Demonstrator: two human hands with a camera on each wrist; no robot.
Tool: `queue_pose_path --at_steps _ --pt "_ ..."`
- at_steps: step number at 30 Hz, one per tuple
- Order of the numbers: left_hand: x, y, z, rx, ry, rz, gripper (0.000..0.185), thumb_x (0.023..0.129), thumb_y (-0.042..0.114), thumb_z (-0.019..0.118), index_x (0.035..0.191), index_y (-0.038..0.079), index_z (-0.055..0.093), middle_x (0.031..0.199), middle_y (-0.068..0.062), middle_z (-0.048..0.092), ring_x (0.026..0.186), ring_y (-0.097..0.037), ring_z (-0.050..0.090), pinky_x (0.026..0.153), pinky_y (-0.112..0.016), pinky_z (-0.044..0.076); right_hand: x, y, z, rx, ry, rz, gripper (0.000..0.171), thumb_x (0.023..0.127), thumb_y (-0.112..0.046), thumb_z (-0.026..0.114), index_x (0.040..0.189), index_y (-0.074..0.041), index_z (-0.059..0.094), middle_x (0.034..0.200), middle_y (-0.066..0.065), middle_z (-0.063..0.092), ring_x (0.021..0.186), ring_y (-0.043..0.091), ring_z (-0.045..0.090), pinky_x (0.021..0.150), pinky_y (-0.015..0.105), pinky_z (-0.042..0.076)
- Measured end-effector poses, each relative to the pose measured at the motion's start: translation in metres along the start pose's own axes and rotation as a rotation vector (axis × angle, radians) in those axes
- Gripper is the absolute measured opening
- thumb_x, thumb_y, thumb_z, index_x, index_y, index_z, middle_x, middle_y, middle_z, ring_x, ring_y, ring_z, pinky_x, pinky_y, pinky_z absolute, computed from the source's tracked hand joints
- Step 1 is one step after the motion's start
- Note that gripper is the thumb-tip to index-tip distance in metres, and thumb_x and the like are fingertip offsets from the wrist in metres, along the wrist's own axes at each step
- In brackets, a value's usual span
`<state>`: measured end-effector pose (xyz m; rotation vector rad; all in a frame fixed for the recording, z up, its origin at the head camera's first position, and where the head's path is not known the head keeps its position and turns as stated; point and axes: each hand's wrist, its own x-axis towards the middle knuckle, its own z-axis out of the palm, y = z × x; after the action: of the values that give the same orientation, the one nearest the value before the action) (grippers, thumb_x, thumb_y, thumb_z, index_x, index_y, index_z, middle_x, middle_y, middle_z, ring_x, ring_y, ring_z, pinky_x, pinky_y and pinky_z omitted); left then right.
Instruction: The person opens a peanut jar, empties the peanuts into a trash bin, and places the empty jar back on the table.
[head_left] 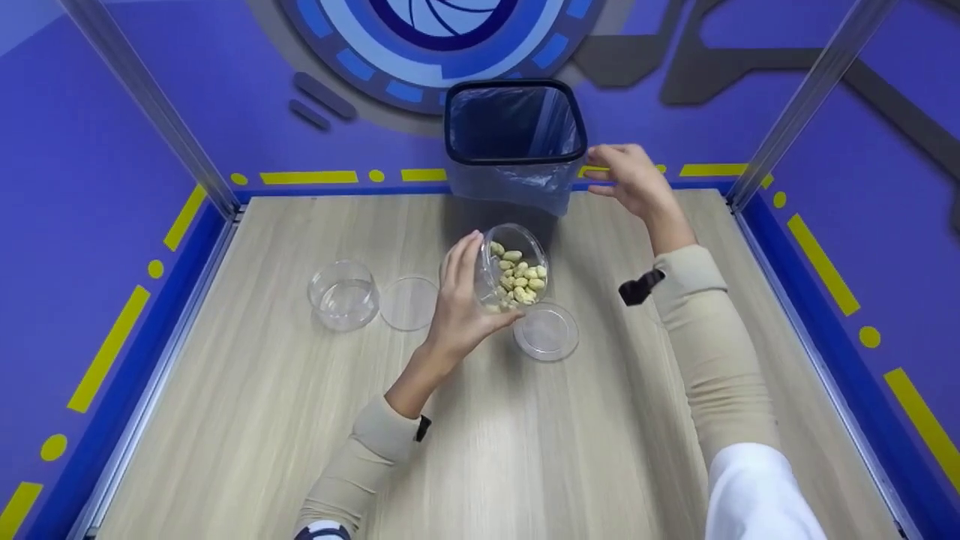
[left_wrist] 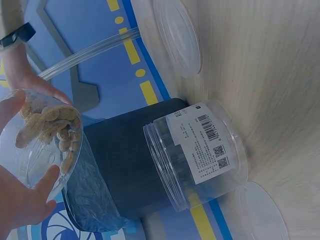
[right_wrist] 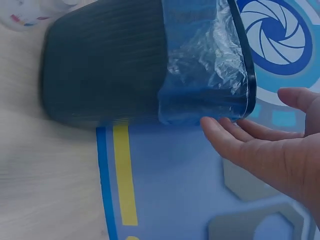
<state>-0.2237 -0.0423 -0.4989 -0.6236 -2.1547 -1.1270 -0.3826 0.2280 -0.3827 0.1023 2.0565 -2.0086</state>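
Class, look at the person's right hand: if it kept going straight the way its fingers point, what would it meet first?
Most likely the black bin. The right hand is open, its fingers pointing at the bin's rim close beside them, apparently not touching, though depth is unclear.

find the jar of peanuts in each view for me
Head view: the jar of peanuts sits at centre, tilted, gripped by the left hand.
Left wrist view: far left edge, peanuts seen through the clear wall, fingers around it.
Right wrist view: not in it.
Shared landmark: the black bin with a blue liner, top centre in the head view, behind the jar in the left wrist view, top in the right wrist view.
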Motion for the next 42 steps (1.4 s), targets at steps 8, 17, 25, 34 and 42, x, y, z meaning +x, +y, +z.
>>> queue_pose_path --at_steps 8,17,25,34,42 --pt "-0.002 0.002 0.001 0.009 -0.011 -0.005 0.124 0.051 0.032 0.102 0.151 -0.002 0.039 0.152 -0.017 0.043 0.143 -0.030 0.036 0.121 -0.040 0.030 0.015 -0.013 0.014 0.062 0.022 0.070 0.020 0.102 -0.018 0.053 0.110 0.000 0.054 0.112 0.012 0.064 0.120 0.028 0.058 0.113 0.049 0.041" --pt "-0.004 0.000 0.001 -0.004 -0.012 -0.014 0.126 0.048 0.027 0.103 0.152 0.000 0.037 0.152 -0.018 0.043 0.144 -0.031 0.036 0.121 -0.039 0.030 0.024 -0.018 0.021 0.146 0.066 0.127 0.044 0.101 -0.007 0.047 0.140 0.002 0.029 0.120 0.016 0.052 0.122 0.036 0.056 0.111 0.050 0.043" --pt "-0.002 0.000 0.003 0.016 -0.006 -0.007 0.124 0.051 0.035 0.102 0.152 0.001 0.039 0.152 -0.015 0.043 0.141 -0.028 0.038 0.121 -0.041 0.030 0.026 -0.023 0.024 0.208 0.077 0.075 0.073 0.098 0.004 0.043 0.159 -0.004 0.002 0.121 0.019 0.048 0.109 0.029 0.060 0.109 0.052 0.045" --pt "-0.002 0.000 0.003 0.014 -0.022 -0.013 0.124 0.052 0.036 0.101 0.153 0.001 0.037 0.153 -0.016 0.042 0.144 -0.030 0.036 0.121 -0.040 0.030 0.025 -0.020 0.021 0.152 0.117 0.088 0.062 0.101 -0.003 0.045 0.155 -0.001 0.014 0.119 0.016 0.050 0.116 0.029 0.057 0.109 0.049 0.045" --pt "-0.001 0.000 0.003 0.006 0.010 -0.004 0.125 0.049 0.028 0.103 0.152 -0.001 0.038 0.153 -0.017 0.042 0.143 -0.032 0.037 0.120 -0.043 0.031 0.028 -0.012 0.024 0.216 0.135 0.107 0.065 0.101 -0.007 0.049 0.155 -0.004 0.013 0.107 0.011 0.051 0.099 0.023 0.059 0.106 0.050 0.048"
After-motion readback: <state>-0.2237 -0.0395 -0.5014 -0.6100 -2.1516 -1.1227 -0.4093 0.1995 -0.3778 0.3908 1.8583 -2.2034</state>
